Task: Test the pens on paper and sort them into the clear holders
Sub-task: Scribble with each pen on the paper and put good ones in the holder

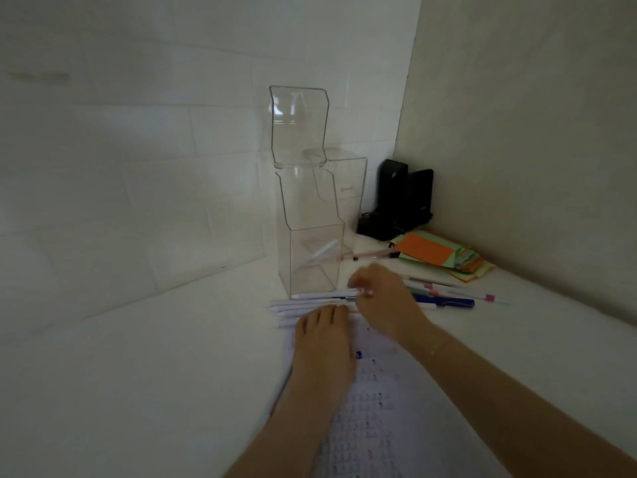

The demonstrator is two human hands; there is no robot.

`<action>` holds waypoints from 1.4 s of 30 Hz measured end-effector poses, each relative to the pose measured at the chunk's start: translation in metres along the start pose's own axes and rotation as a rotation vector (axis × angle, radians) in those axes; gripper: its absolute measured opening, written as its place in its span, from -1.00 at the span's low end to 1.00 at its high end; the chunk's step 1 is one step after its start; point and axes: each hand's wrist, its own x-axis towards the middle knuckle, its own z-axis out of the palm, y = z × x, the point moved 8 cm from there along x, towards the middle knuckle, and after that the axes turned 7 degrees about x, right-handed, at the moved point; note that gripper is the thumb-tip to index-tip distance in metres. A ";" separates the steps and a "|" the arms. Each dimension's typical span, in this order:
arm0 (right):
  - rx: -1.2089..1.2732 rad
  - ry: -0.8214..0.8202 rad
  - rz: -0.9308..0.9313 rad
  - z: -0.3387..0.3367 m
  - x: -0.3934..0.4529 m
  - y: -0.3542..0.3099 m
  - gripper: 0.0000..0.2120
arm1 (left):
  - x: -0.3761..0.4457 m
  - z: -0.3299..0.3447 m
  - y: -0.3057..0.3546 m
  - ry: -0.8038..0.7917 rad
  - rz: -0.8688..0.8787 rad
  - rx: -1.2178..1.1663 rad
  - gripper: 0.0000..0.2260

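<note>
A tall clear holder [312, 208] stands on the white table with its lid flipped up; one white pen [324, 251] leans inside it. A second clear holder [348, 188] stands just behind. Several white pens [310, 301] lie in a row in front of the holder. My right hand [382, 298] pinches the end of the top white pen of that row. My left hand [324, 339] lies flat, fingers straight, on the printed paper sheet [372, 408] and touches the nearest pens. Right of my right hand lie a blue pen [444, 301] and other coloured pens [482, 296].
A black device [400, 201] sits in the corner where the walls meet. A stack of orange and green paper notes [437, 253] lies beside it, with a pinkish pen [372, 254] in front. White table surface stretches to the left.
</note>
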 end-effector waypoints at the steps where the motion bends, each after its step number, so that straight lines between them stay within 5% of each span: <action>1: -0.066 -0.086 -0.058 0.016 -0.011 0.009 -0.85 | 0.000 -0.001 0.002 0.006 0.009 0.001 -0.63; 9: -0.175 -0.199 -0.189 0.021 -0.028 0.013 -0.80 | -0.001 -0.009 0.002 0.084 0.025 -0.055 -0.66; 12: -0.187 -0.298 -0.120 0.021 -0.026 0.015 -0.80 | -0.001 -0.004 0.001 0.013 0.003 -0.111 -0.62; 14: -0.120 -0.336 -0.009 0.015 -0.023 0.019 -0.80 | -0.002 -0.010 -0.002 0.100 -0.021 -0.018 -0.64; 18: 0.395 -0.279 0.257 -0.012 -0.025 0.030 -0.83 | -0.003 -0.023 -0.007 0.251 -0.075 0.116 -0.78; 25: 1.683 0.109 0.629 -0.006 -0.032 0.021 -0.73 | -0.003 -0.024 0.013 0.176 0.009 -0.036 -0.62; 27: 1.905 0.121 0.670 0.001 -0.031 0.007 -0.71 | -0.003 -0.027 0.014 0.175 0.017 -0.037 -0.64; 29: 1.974 0.099 0.638 0.004 -0.027 -0.007 -0.70 | -0.003 -0.035 0.016 0.207 0.051 -0.062 -0.85; 30: 1.962 0.102 0.629 0.006 -0.025 -0.009 -0.72 | -0.004 -0.036 0.017 0.198 0.072 -0.075 -0.98; 36: 1.821 0.042 0.607 0.003 -0.028 -0.015 -0.79 | -0.005 -0.037 0.012 0.243 0.030 -0.115 -0.69; 39: 1.153 -0.049 0.517 0.005 -0.041 -0.012 -0.70 | -0.006 -0.042 0.023 0.254 0.099 -0.156 -0.70; 42: 0.733 0.106 0.477 -0.008 -0.048 0.004 -0.66 | -0.009 -0.038 0.027 0.227 0.106 -0.131 -0.68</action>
